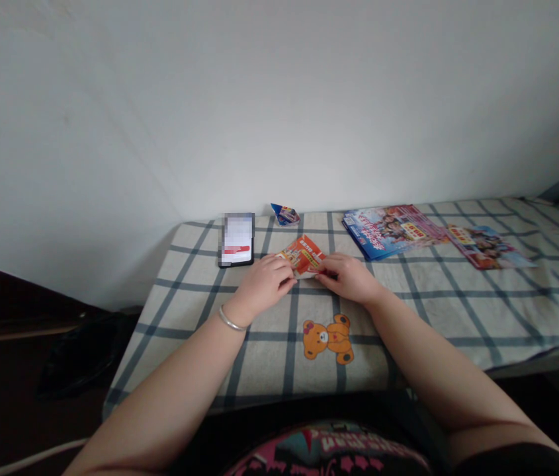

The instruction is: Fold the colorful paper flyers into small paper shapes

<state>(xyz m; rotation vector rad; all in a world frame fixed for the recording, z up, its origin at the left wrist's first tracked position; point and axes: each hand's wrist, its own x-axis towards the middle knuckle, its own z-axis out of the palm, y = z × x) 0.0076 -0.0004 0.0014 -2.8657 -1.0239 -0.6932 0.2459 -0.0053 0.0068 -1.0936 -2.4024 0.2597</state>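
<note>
From my end I count two bare hands, both at one folded orange paper (306, 256), which lies near the middle of the cloth-covered table, just above one printed teddy bear (327, 339). The left hand (265, 283) has its fingers curled low over the paper's left end, with the thumb a small gap away; I cannot tell whether it pinches the sheet or only presses it down. The right hand (350, 277) is drawn nearly closed, thumb and fingertips pinching the paper's right corner. I see one bangle (232, 320), on the left wrist. Beyond the left hand lies one phone (237, 239), its screen lit and partly blurred. One small folded blue piece (286, 215) sits near the wall (279, 106), between the phone and the leaflets. Those leaflets form two groups: a larger stack (383, 230) and, just to its right, a smaller group (491, 248); I cannot count the sheets in either. All of this rests on one checked cloth (269, 363). Below the table's left side I make out one dark plastic bag (85, 350).
</note>
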